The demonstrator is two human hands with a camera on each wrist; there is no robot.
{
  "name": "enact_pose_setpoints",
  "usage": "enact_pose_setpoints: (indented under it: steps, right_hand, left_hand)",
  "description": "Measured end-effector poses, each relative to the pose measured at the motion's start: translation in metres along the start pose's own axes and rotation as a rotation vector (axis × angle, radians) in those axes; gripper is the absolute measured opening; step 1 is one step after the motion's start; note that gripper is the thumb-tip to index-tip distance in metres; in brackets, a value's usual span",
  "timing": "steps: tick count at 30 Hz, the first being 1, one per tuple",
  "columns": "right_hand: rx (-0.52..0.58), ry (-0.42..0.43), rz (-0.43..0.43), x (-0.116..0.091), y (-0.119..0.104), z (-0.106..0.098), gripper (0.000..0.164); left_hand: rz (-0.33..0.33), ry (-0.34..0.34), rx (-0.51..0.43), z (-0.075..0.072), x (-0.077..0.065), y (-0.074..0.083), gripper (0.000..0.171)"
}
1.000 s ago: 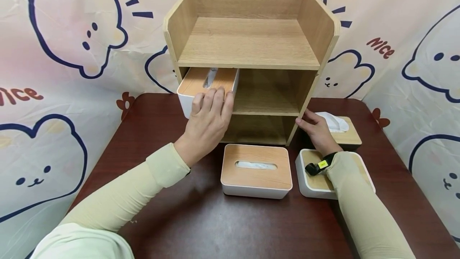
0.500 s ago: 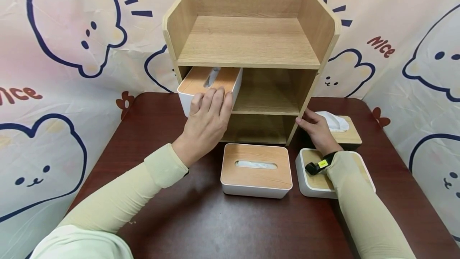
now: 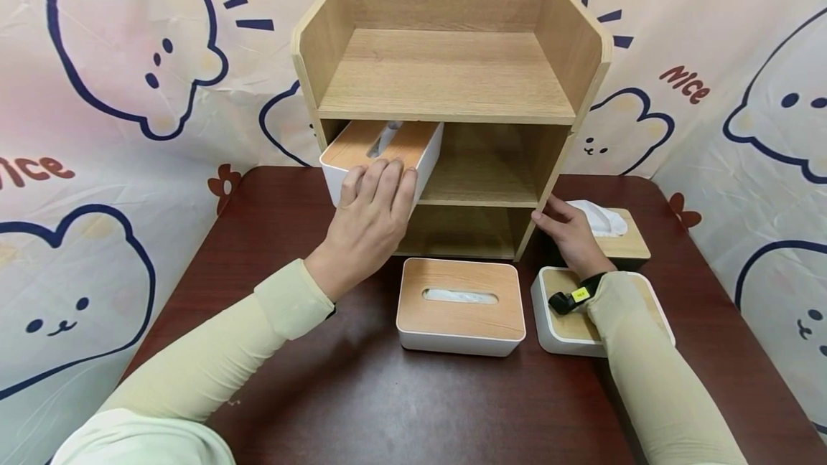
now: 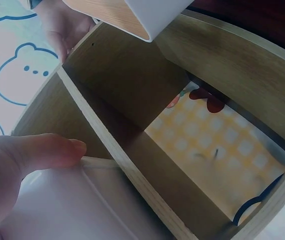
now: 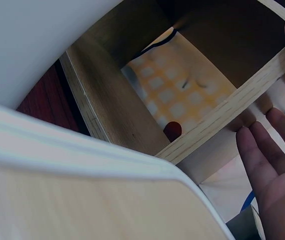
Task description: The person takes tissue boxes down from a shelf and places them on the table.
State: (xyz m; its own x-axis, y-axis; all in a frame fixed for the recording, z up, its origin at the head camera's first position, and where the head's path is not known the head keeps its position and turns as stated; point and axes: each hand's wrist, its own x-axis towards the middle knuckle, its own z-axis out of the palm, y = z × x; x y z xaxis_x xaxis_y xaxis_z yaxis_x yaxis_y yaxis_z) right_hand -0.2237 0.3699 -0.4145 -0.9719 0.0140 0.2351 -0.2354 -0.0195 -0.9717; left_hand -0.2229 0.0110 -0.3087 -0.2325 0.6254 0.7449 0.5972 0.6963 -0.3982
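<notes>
In the head view my left hand (image 3: 368, 221) grips the near right corner of a white tissue box (image 3: 375, 146) with a wood-look lid. Its fingers lie over that corner, and the left wrist view shows the thumb (image 4: 57, 152) against a white side. The box sits slantwise at the left of the middle compartment of a wooden shelf unit (image 3: 446, 77), its front end sticking out. My right hand (image 3: 571, 235) holds the unit's right side panel, thumb at the front edge; in the right wrist view several fingertips (image 5: 247, 137) touch the panel's outer face.
Another white tissue box (image 3: 461, 318) stands before the unit. Right of it is a white box (image 3: 557, 332) with a light wood lid, under my right wrist. Behind that, a dark box (image 3: 636, 235) with a wooden top has tissue poking out. All rest on a dark red table (image 3: 413, 407).
The gripped tissue box has turned slightly, its far end swinging right inside the compartment. My left hand has shifted a little left. My right hand has stayed in place.
</notes>
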Motion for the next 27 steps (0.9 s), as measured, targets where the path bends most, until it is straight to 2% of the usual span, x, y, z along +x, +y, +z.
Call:
enact_pose_setpoints:
  steps: [16,27]
  right_hand:
    - [-0.008,-0.001,0.000,-0.0001,0.0001,-0.0001,0.057]
    - [-0.058,-0.009,0.009,-0.0004,0.0002,-0.0018,0.058]
  left_hand:
    - [0.020,0.056,-0.011,0.0002,-0.0033,-0.0042,0.031]
    - [0.036,0.086,-0.027,-0.0011,-0.0039,-0.0084,0.035]
